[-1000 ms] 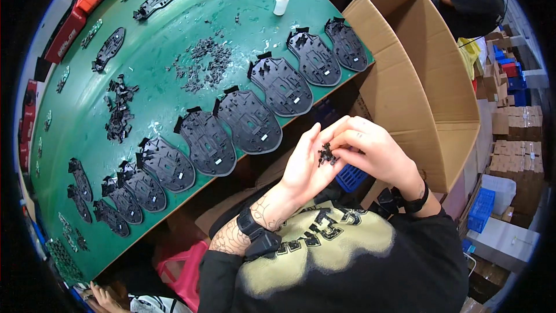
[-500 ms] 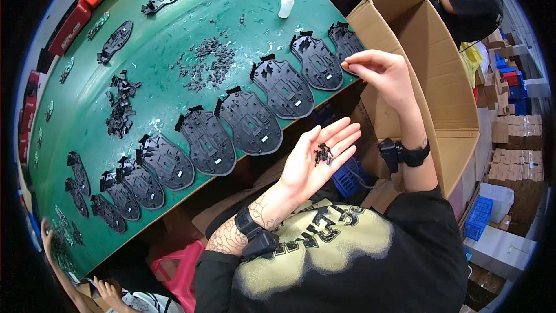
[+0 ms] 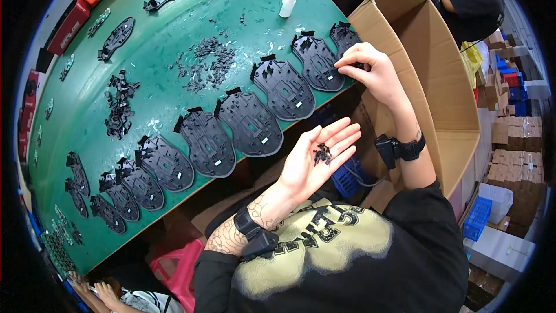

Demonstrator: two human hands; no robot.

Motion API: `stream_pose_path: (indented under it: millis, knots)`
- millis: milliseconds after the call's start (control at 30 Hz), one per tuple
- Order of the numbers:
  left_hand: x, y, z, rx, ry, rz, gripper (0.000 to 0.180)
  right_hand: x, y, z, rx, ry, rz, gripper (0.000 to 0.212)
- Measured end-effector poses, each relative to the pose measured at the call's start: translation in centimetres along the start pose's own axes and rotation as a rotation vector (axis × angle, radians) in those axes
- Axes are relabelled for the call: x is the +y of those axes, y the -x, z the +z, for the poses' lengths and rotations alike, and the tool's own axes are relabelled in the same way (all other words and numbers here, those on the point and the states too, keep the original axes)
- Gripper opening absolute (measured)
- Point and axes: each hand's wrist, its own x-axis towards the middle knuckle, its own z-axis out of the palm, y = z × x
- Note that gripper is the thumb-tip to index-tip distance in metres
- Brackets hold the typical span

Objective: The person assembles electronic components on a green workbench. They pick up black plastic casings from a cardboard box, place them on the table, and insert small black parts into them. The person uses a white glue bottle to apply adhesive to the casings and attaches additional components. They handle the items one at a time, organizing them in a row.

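Note:
My left hand (image 3: 301, 162) is held palm up with its fingers stretched out flat, off the table's near edge. A small heap of tiny black parts (image 3: 322, 153) rests on its palm and finger bases. My right hand (image 3: 370, 72) is raised at the right end of the row, thumb and forefinger pinched together; whatever is between the tips is too small to make out. Those fingertips are over the right edge of a black plastic base shell (image 3: 315, 61). Another base shell (image 3: 344, 37) lies just beyond, partly hidden by this hand.
More base shells (image 3: 249, 122) line the edge of the green table (image 3: 174, 104). Loose black parts (image 3: 211, 64), a white squeeze bottle (image 3: 287, 3) and black piece clusters (image 3: 119, 104) lie farther in. An open cardboard box (image 3: 452, 93) stands right. Co-workers sit at far right and lower left.
My right hand has moved left and slightly down, bringing its pinched fingertips over the base shell. My left hand stays in place with its heap. The lower-left co-worker's raised hand has come down.

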Motion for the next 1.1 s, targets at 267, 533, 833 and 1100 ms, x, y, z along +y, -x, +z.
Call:
stream_pose_path:
  millis: [267,533,833,1100]
  knots:
    - [-0.12,0.06,-0.06,0.006,0.029,0.001,0.059,0.56,0.36,0.44,0.003,-0.090,0.091,0.010]
    - [0.16,-0.02,-0.02,0.008,-0.001,0.005,0.059,0.78,-0.12,0.07,-0.017,-0.080,0.083,0.010]
    - [0.26,0.26,-0.34,0.001,-0.003,0.012,0.059,0.65,0.26,0.14,-0.035,-0.135,0.109,0.008]
    - [0.25,0.30,-0.54,-0.007,-0.006,0.006,0.059,0.05,0.23,0.20,-0.018,-0.034,0.068,0.008]
